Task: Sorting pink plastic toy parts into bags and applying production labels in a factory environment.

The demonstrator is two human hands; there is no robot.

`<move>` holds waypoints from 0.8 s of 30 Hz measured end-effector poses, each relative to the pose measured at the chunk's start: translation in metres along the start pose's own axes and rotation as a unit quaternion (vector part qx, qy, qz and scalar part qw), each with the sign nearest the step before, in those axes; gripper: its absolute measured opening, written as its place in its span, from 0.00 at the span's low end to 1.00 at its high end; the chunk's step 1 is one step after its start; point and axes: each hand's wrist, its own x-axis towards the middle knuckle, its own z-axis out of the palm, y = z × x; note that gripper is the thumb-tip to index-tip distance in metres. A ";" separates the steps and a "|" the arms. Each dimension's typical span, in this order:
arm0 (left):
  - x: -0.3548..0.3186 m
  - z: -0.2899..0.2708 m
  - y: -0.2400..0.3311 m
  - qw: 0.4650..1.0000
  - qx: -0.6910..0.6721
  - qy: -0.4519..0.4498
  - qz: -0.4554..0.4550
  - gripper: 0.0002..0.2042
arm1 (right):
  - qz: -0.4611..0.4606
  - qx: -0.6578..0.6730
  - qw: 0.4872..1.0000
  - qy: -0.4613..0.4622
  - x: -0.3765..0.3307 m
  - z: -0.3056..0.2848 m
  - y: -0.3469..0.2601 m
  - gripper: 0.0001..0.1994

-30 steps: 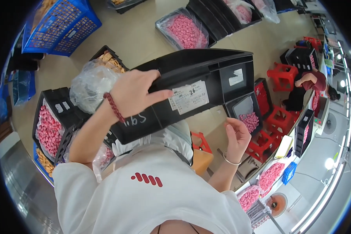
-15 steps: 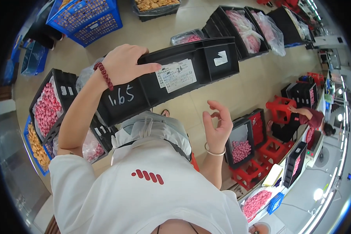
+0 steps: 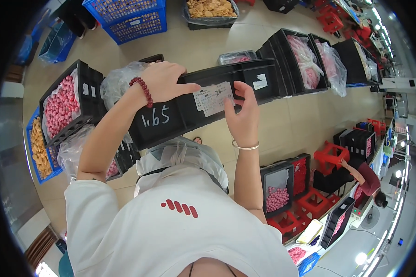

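A long black plastic crate [image 3: 189,111] stands in front of me, its side facing me and white handwriting at its left end. My left hand [image 3: 164,83] is closed over its upper edge, thumb stretched along the near side and fingers out of sight behind. A white printed paper label [image 3: 210,102] is stuck on the middle of that side. My right hand [image 3: 243,113] is at the label's right edge, thumb and bent fingers apart; I cannot tell whether they touch the paper. A smaller white label [image 3: 260,81] sits farther right on the crate.
Left of me stands a black crate of pink wrapped pieces [image 3: 62,106]. Blue baskets [image 3: 136,27] are at the far left. Black crates with bagged pink contents [image 3: 305,60] line the far right. A seated person [image 3: 367,177] and red stools [image 3: 330,157] are at the right.
My right hand has moved up and left, from below the crate to the paper label. My left hand keeps its hold on the crate's edge. The whole view has shifted somewhat.
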 end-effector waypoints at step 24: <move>0.001 0.010 -0.001 1.000 -0.021 0.001 0.005 0.32 | 0.031 -0.047 0.998 0.002 -0.015 0.005 0.018 0.11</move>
